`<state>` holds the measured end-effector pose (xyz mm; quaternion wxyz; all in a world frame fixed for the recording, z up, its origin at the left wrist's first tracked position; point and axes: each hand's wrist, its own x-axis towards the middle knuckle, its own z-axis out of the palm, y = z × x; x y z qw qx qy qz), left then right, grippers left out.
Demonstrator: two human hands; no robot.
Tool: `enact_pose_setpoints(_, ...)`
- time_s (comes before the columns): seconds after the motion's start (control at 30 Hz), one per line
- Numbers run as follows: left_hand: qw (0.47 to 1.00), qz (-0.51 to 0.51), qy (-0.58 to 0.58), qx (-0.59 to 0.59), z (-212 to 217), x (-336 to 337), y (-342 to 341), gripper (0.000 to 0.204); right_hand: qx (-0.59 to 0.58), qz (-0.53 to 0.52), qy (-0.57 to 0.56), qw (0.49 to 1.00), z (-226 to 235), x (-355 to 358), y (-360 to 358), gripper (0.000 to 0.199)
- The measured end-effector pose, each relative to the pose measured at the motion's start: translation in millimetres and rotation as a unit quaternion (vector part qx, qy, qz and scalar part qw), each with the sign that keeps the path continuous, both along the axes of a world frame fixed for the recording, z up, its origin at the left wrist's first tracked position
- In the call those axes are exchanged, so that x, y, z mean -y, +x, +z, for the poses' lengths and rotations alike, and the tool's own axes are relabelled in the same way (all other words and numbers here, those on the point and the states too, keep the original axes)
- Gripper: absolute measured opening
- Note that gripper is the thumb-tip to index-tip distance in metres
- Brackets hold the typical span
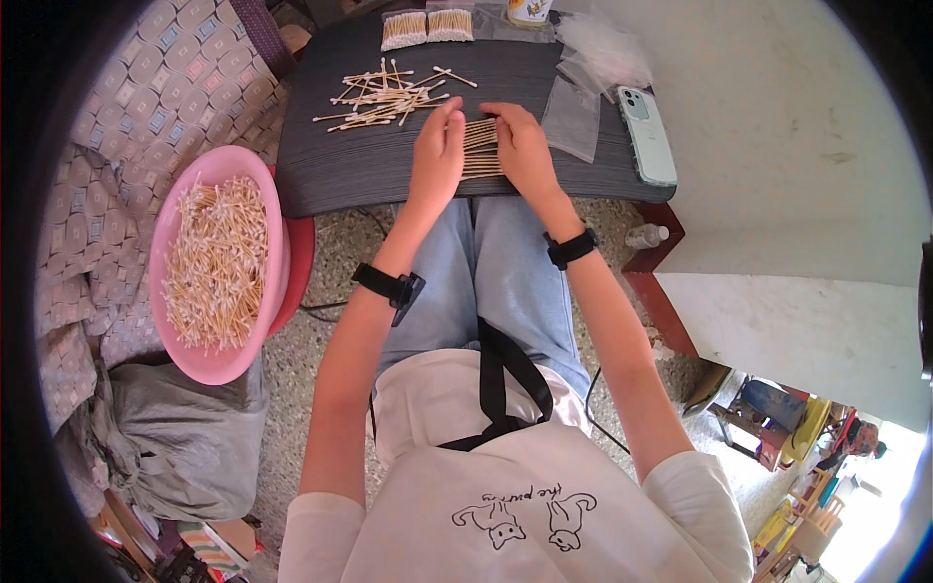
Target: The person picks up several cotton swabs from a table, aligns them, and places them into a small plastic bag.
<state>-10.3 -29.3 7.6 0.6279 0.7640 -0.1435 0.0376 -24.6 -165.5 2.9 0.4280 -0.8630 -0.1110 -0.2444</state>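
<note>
Swab row (482, 163) lies btwn my L hand (438, 160) & R hand (526, 151), long axis L–R, neither nearer. Both open, cupped at swab ends; can't tell if pressing.

I see from here a white short-sleeved T-shirt (476, 466) printed with two line-drawn cats (505, 532) and dark lettering (523, 492), pale blue jeans (525, 267), a looped black strap (493, 379) at the waist, and black bands (387, 285) on both wrists.
</note>
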Motion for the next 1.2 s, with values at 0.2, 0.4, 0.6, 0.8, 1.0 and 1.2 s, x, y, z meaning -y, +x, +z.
enact_pose_setpoints(0.2,0.979,0.021,-0.199,-0.04,-4.4,8.6,10.5,0.044,-0.035,-0.035,0.109,0.993,-4.6,-19.5,6.3,0.026)
enact_pose_setpoints(0.4,0.963,-0.003,-0.263,-0.05,-0.6,11.9,12.1,0.043,-0.023,-0.082,0.206,0.975,-6.3,-22.5,7.0,0.026)
enact_pose_setpoints(0.6,0.965,-0.003,-0.256,-0.052,-3.2,1.2,14.6,0.043,-0.064,-0.05,0.137,0.987,1.4,-5.5,-12.9,0.038)
enact_pose_setpoints(0.8,0.946,-0.015,-0.315,-0.075,-3.3,-4.4,14.4,0.041,-0.086,0.06,-0.104,0.989,13.1,12.5,-45.1,0.089)
enact_pose_setpoints(1.0,0.953,-0.027,-0.295,-0.069,-2.9,-4.1,13.2,0.04,-0.083,0.089,-0.07,0.99,14.6,16.8,-35.0,0.086)
enact_pose_setpoints(1.2,0.959,-0.038,-0.273,-0.06,-2.3,-4.5,12.3,0.04,-0.05,0.063,-0.038,0.996,11.9,12.2,-28.8,0.075)
